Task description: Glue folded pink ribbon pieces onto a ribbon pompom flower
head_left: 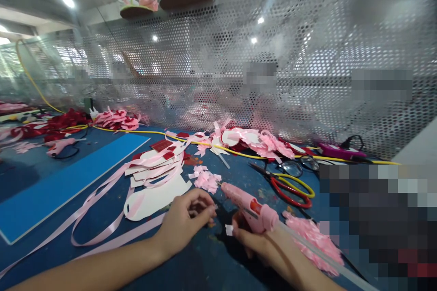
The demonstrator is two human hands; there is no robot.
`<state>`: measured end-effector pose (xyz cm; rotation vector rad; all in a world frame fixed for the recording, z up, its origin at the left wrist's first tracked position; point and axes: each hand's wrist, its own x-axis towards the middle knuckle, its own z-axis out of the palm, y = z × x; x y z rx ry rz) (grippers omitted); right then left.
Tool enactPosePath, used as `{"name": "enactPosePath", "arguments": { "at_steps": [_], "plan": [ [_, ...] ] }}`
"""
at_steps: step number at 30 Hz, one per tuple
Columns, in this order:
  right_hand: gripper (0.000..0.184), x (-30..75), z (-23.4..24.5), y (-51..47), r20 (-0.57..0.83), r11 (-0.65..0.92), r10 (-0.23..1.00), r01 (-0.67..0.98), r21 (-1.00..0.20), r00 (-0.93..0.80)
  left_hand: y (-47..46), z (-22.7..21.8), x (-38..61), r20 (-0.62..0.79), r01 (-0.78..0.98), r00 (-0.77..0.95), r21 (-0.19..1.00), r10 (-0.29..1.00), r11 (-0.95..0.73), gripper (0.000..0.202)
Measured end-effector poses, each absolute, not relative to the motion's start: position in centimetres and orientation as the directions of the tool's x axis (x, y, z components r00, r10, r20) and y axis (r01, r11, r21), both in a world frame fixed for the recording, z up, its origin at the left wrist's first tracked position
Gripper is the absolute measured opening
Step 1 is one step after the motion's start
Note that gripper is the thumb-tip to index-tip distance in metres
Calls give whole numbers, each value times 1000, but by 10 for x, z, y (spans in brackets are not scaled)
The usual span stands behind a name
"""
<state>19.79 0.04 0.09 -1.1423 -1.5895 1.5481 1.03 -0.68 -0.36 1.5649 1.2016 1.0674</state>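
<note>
A pink hot glue gun (251,207) is in my right hand (254,241), its nozzle toward the upper left and a long translucent glue stick (317,252) running out of its back. A small pale piece of ribbon (229,229) shows at the fingertips of that same hand. My left hand (189,218) is closed in a pinch beside the gun; whatever lies between its fingertips is too small to make out. Just past the nozzle lies a pink ribbon flower (205,179). White card cutouts (157,195) and loose pink ribbon (99,236) spread left of my hands.
Scissors (290,186) with red and yellow handles and eyeglasses (292,168) lie at the right. Near my right forearm is a pink petal pile (316,241). A yellow cable (235,152) crosses before the perforated metal screen (205,54). A blue board (68,186) lies left.
</note>
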Motion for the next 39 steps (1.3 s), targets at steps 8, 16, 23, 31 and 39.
{"name": "enactPosePath", "arguments": {
  "at_steps": [8, 16, 23, 31, 39],
  "plan": [
    [18, 199, 3, -1, -137, -100, 946, 136, -986, -293, 14, -6, -7, 305, 752, 231, 547, 924, -368, 20],
    [18, 200, 10, -3, -153, -102, 931, 166, -981, -330, 2, -8, 0, 473, 622, 203, 614, 857, -486, 12],
    [26, 202, 11, -5, -148, -81, 907, 181, -980, -395, -28, -1, 26, 227, 302, 219, 909, 949, -287, 6],
    [30, 202, 16, -6, -166, -111, 901, 157, -981, -400, -24, 2, 23, 166, 238, 261, 944, 951, -230, 12],
    [31, 199, 6, -3, -183, -79, 877, 243, -967, -444, -28, -7, 38, -3, -189, 235, 981, 972, 49, 23]
  ]
}}
